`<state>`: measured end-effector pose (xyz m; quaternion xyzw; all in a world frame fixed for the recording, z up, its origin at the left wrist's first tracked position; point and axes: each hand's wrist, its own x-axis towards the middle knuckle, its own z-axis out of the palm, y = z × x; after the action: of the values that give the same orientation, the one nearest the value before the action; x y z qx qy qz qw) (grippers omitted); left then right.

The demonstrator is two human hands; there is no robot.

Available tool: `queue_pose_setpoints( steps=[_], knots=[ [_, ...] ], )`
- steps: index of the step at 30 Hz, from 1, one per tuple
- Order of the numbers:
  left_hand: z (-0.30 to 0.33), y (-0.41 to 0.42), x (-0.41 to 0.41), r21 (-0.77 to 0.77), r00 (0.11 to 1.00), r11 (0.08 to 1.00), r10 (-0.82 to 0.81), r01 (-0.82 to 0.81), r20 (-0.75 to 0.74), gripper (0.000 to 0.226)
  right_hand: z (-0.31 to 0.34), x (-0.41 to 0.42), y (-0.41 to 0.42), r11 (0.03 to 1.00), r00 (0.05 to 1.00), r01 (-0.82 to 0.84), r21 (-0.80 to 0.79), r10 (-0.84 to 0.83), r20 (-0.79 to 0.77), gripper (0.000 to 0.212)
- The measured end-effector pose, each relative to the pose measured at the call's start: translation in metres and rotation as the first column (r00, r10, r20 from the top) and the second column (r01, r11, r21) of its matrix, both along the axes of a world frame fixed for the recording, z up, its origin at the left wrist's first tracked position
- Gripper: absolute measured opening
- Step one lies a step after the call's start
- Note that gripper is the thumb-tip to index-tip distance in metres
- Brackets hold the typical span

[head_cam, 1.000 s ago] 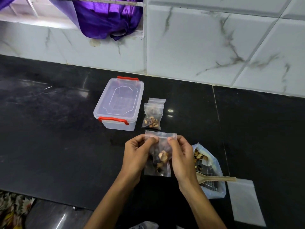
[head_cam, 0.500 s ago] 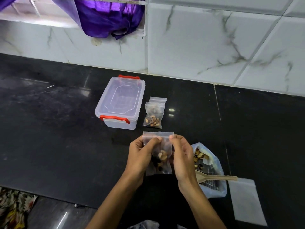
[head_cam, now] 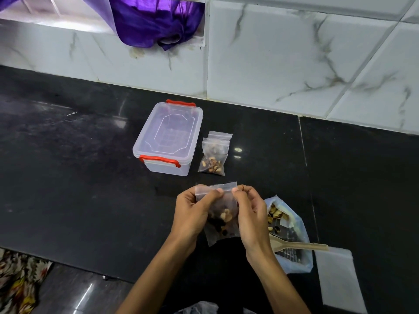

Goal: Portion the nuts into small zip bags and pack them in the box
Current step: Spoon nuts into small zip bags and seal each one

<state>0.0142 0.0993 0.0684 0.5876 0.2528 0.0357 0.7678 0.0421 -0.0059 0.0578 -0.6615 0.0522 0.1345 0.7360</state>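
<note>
A small clear zip bag (head_cam: 221,219) with nuts in its lower half hangs upright between my hands above the black counter. My left hand (head_cam: 192,214) pinches its top strip near the left, my right hand (head_cam: 250,215) pinches the strip near the right, thumbs almost meeting. Further back lies another filled zip bag (head_cam: 214,155), beside the clear plastic box (head_cam: 169,138) with red latches, whose lid is on. The large open bag of nuts (head_cam: 288,232) lies to the right of my right hand, with a wooden spoon (head_cam: 299,245) across it.
Several empty flat zip bags (head_cam: 339,279) lie at the front right of the black counter (head_cam: 79,177). The marble-tiled wall (head_cam: 294,64) rises behind the box, with purple cloth (head_cam: 156,21) hanging at the top. The counter's front edge runs at lower left above patterned fabric (head_cam: 15,282).
My thumbs have slid closer together along the bag's top strip. The bag and both hands stay in about the same place over the counter.
</note>
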Motion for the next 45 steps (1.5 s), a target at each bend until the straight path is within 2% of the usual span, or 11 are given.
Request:
queue_pose_setpoints(
  steps=[2,4,10,15,20,24,29,33,41,43,45],
  knots=[
    [0.001,0.003,0.000,0.007,1.000,1.000,-0.018,0.018,0.015,0.010,0.001,0.000,0.001,0.999,0.999,-0.036,0.022,0.036,-0.011,0.010],
    [0.001,0.004,0.000,0.015,1.000,1.000,-0.013,0.013,0.018,0.011,0.000,0.001,0.002,0.997,0.998,-0.064,-0.043,0.065,0.012,0.012],
    [0.004,0.002,-0.003,-0.028,0.998,0.998,-0.056,0.057,0.022,0.011,-0.003,0.002,0.005,0.996,0.999,-0.035,-0.078,0.037,0.019,0.017],
    [0.000,0.004,-0.007,0.000,0.999,1.000,0.030,-0.030,0.038,0.006,-0.003,0.004,0.001,0.998,1.000,0.008,-0.068,-0.009,-0.015,0.017],
    [-0.002,0.008,0.001,0.057,0.996,0.994,0.087,-0.089,0.032,0.024,0.001,0.004,0.001,0.998,0.998,-0.052,0.027,0.053,-0.041,0.020],
    [-0.005,0.010,0.002,0.025,0.996,0.996,0.089,-0.089,0.004,0.023,-0.002,0.007,0.004,0.992,0.994,-0.107,-0.069,0.106,-0.022,0.018],
    [-0.006,0.009,0.002,-0.001,0.998,0.998,0.057,-0.057,0.001,0.010,-0.007,0.013,0.010,0.990,0.995,-0.097,-0.099,0.095,-0.033,0.019],
    [-0.014,0.012,0.008,-0.037,0.984,0.984,0.175,-0.175,-0.017,0.009,-0.013,0.020,0.015,0.990,0.994,-0.090,-0.107,0.083,-0.069,0.016],
    [-0.033,0.018,0.035,0.032,0.952,0.956,0.295,-0.293,-0.087,0.011,-0.023,0.040,0.014,0.988,0.975,-0.116,-0.106,0.092,-0.201,0.015],
    [-0.035,0.021,0.040,-0.004,0.961,0.966,0.257,-0.259,-0.103,0.015,-0.029,0.045,0.012,0.989,0.977,-0.081,-0.120,0.054,-0.208,0.011],
    [-0.034,0.023,0.043,-0.092,0.986,0.986,0.127,-0.137,-0.105,0.021,-0.034,0.051,0.014,0.991,0.976,-0.043,-0.127,0.014,-0.217,0.012]
  ],
)
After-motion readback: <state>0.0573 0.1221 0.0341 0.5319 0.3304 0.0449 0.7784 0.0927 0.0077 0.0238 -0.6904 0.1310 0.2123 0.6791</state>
